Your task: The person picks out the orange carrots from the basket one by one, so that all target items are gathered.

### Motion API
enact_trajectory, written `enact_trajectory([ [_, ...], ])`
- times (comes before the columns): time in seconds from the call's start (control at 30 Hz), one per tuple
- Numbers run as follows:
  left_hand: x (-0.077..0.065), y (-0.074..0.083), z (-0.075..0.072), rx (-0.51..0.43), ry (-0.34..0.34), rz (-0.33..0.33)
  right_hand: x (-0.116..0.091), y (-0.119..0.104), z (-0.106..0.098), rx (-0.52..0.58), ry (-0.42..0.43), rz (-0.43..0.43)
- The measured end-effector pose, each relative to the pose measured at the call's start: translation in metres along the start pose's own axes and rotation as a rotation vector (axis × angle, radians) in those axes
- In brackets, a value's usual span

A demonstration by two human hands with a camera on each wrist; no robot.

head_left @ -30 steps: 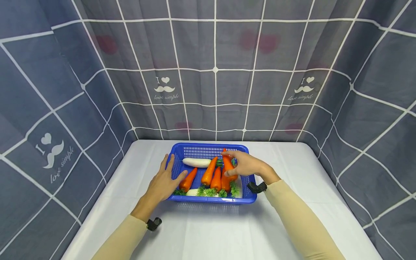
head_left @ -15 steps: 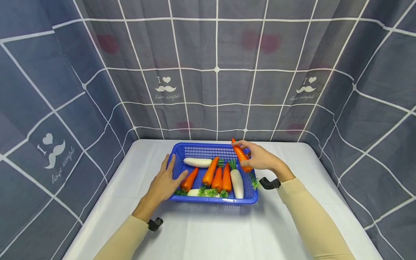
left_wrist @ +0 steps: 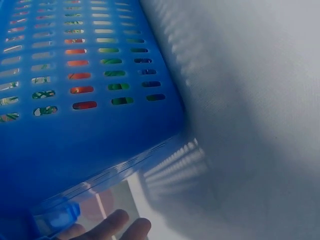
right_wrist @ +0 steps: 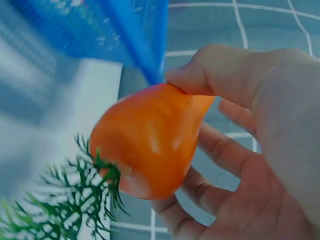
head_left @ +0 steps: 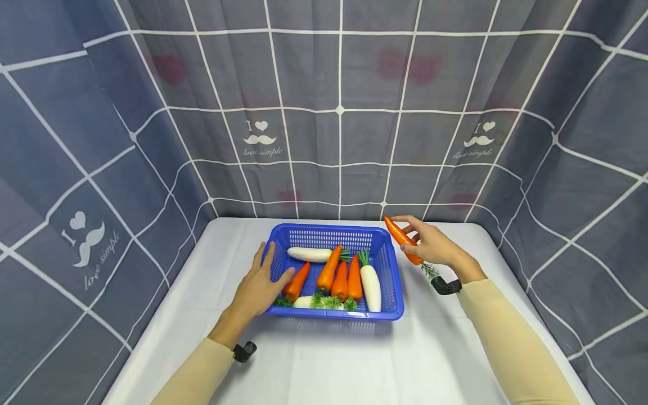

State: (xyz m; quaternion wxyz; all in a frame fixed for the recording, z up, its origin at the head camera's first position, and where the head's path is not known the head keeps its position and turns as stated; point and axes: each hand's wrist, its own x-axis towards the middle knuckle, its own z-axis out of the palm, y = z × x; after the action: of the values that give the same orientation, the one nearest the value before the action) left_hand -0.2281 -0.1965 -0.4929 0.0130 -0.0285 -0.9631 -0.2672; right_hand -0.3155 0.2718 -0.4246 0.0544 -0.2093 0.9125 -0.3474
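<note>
Outside the right edge of a blue plastic basket (head_left: 334,315), my right hand (head_left: 437,247) grips an orange carrot (head_left: 400,235) between thumb and fingers. Its tip points up and left, and its feathery green top (right_wrist: 70,200) hangs toward the wrist. Several other carrots (head_left: 329,271) lie in the basket. A white radish (head_left: 371,289) with green stalks lies along the basket's right side, another white radish (head_left: 310,255) across the back. Green leaves partly hide a pale vegetable (head_left: 304,302) at the front. My left hand (head_left: 257,289) rests at the basket's left rim, fingers extended and spread.
The basket stands on a table with a white cloth (head_left: 344,360). Behind and on both sides hangs a grey checked curtain (head_left: 304,135), close to the table's back edge. A black wrist camera (head_left: 446,286) sits on the right wrist, another black wrist camera (head_left: 245,351) on the left.
My right hand has lifted the carrot out of the basket's right side and carried it right, past the rim. The radish beneath is now uncovered. My left hand stays at the left rim.
</note>
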Motion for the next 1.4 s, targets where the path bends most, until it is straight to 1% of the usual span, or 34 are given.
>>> enact_trajectory([
  [0.2,-0.001,-0.001,0.003,0.005,0.001,-0.01,-0.002,0.022,-0.005,-0.114,0.046,0.028],
  [0.3,-0.003,-0.001,0.006,0.005,0.002,-0.01,-0.002,0.037,-0.005,-0.139,0.053,0.052],
  [0.43,-0.007,-0.001,0.008,-0.001,-0.005,-0.017,-0.001,0.061,0.001,-0.184,0.043,0.059],
  [0.57,-0.009,0.001,0.009,-0.012,0.003,-0.012,-0.001,0.084,0.007,-0.279,0.029,0.039],
  [0.77,-0.007,0.001,0.011,-0.004,0.011,0.005,-0.005,0.105,0.012,-0.316,-0.001,0.057],
  [1.0,-0.002,0.002,0.009,0.006,0.003,-0.001,-0.009,0.112,0.012,-0.355,0.007,0.053],
  [1.1,0.0,0.002,0.008,0.003,0.0,-0.013,-0.008,0.114,0.012,-0.356,0.009,0.078],
  [1.2,0.002,0.002,0.006,0.0,0.008,-0.012,-0.007,0.114,0.012,-0.365,0.01,0.096],
  [1.4,0.003,0.0,0.005,-0.017,0.019,-0.005,-0.008,0.109,0.009,-0.398,0.02,0.066],
])
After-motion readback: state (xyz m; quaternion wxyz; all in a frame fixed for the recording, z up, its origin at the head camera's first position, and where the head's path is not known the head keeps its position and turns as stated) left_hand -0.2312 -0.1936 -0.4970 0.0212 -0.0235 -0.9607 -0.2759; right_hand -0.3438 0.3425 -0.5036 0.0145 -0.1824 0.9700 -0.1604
